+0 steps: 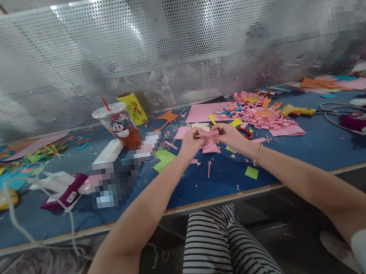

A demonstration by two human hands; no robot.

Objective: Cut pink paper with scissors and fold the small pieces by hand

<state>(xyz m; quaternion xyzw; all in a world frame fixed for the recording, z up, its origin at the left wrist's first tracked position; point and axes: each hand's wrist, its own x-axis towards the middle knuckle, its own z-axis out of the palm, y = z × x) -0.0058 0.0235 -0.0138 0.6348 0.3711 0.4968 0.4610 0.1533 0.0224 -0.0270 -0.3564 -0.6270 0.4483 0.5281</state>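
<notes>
We pinch a small piece of pink paper (209, 137) between the fingertips of our left hand (192, 141) and right hand (227, 133), just above the bench (190, 192). It looks thin and likely to crease, so a light, even grip serves us best, with both hands level and any pull gentle to avoid a tear. Its finer folds are too small to tell.

Nearest us, our forearms cross the front edge, and low scraps and a green square (251, 173) lie between it and the hands; that strip seems our easiest room for moving. Around the hands, red handles (246, 132) sit close by the right, green paper (165, 160) left. Farther off, the cup (121, 129) and pink paper flowers (265, 119) limit wide reaches, and a mesh panel (156, 32) bounds the back.
</notes>
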